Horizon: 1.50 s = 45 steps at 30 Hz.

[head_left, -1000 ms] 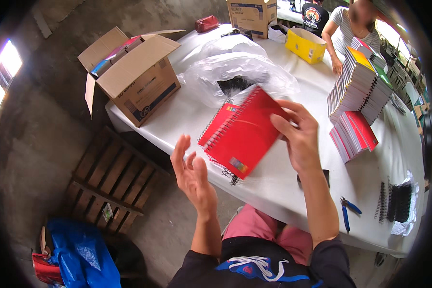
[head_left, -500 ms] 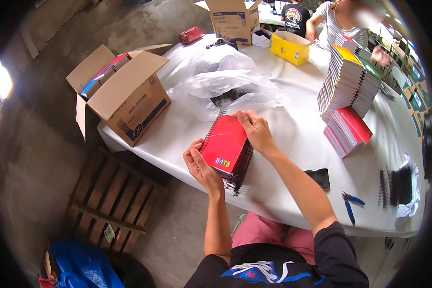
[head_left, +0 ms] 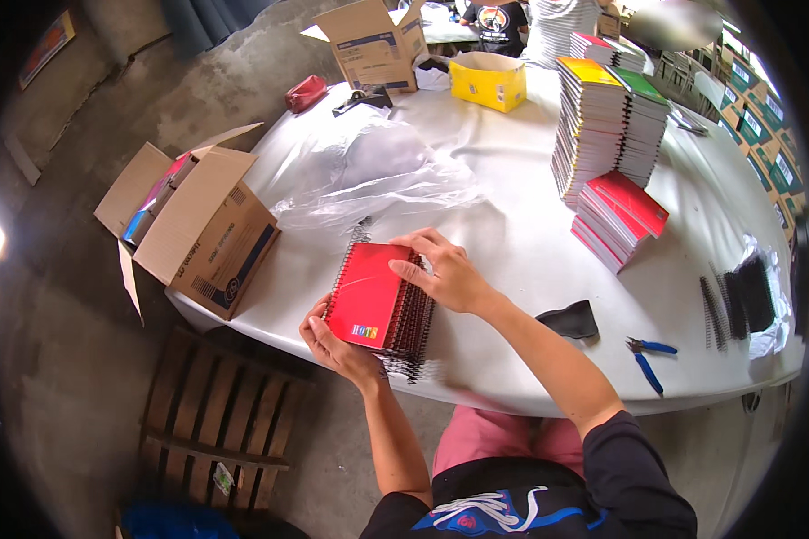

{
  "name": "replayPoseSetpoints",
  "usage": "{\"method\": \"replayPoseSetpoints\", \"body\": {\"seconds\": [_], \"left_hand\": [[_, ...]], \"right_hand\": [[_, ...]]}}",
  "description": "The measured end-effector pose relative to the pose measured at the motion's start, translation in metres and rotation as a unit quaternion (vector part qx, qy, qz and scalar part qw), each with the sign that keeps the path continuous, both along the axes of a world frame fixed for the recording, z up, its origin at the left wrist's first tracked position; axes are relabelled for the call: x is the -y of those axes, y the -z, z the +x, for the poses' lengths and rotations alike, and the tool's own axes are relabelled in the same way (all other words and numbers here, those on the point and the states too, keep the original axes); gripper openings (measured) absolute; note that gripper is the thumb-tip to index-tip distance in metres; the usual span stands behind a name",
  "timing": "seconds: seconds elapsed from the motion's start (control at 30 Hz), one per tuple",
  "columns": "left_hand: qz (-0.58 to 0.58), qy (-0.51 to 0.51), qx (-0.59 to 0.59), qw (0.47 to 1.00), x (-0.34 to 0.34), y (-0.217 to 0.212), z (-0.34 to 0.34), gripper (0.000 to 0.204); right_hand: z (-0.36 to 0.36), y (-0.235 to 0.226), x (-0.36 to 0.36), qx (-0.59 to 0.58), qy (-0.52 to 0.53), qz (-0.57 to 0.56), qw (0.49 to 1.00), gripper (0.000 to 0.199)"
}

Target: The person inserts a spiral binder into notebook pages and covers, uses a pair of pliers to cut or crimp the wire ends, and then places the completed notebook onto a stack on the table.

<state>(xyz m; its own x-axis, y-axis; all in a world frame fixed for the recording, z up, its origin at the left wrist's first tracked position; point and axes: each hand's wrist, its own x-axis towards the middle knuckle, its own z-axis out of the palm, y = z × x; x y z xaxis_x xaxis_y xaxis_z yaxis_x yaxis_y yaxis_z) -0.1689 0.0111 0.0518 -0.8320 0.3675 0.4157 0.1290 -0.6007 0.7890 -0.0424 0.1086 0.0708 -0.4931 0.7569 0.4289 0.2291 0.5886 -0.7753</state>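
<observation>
A small stack of red spiral-bound notebooks [head_left: 361,292] is between my hands at the table's near edge. Black coil ends stick out at its top and bottom. My left hand [head_left: 337,352] is closed round the lower left corner, thumb along the cover's edge and fingers mostly underneath. At the upper right corner my right hand [head_left: 445,277] grips the stack, its thumb on the red cover and its fingers bent over the top edge. Beyond lies a crumpled clear plastic bag [head_left: 368,171]. A black pouch [head_left: 568,321] rests near my right forearm.
An open carton [head_left: 211,229] with books stands left; another carton [head_left: 373,54] and a yellow box [head_left: 487,83] are at the back. Right are tall notebook stacks [head_left: 593,126], a red notebook pile [head_left: 616,220], blue-handled cutters [head_left: 649,364] and loose black coils [head_left: 746,296]. Co-workers sit beyond.
My view has shifted, so the table's contents sit differently in the picture. My right hand's thumb has come away from the other fingers and lies further across the cover. The left hand keeps its hold.
</observation>
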Motion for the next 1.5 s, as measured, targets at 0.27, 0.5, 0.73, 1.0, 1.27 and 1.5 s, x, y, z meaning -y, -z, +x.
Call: {"method": "replayPoseSetpoints", "body": {"seconds": [0.27,0.5,0.73,1.0,1.27,1.5], "left_hand": [[0.028,-0.038,-0.037,0.998,0.001,0.01,-0.008,0.05],[0.018,-0.292,-0.027,0.956,0.068,-0.025,-0.033,0.035],[0.151,-0.084,-0.281,0.944,0.058,-0.041,0.036,0.028],[-0.118,0.499,0.139,0.847,0.011,0.018,0.181,0.031],[-0.296,0.212,-0.663,0.654,0.029,-0.03,0.143,0.013],[-0.299,0.145,-0.666,0.668,0.027,0.021,0.164,0.034]], "right_hand": [[0.034,-0.016,-0.002,0.11,0.098,0.099,0.984,0.059],[0.261,-0.049,-0.067,0.295,0.563,0.025,0.771,0.059],[0.374,-0.051,-0.057,0.192,0.499,-0.049,0.843,0.044],[0.203,0.013,0.105,-0.021,0.243,-0.066,0.968,0.036],[0.426,0.045,0.071,0.356,0.651,0.006,0.671,0.058],[0.524,0.073,0.042,0.502,0.561,-0.06,0.656,0.031]]}}
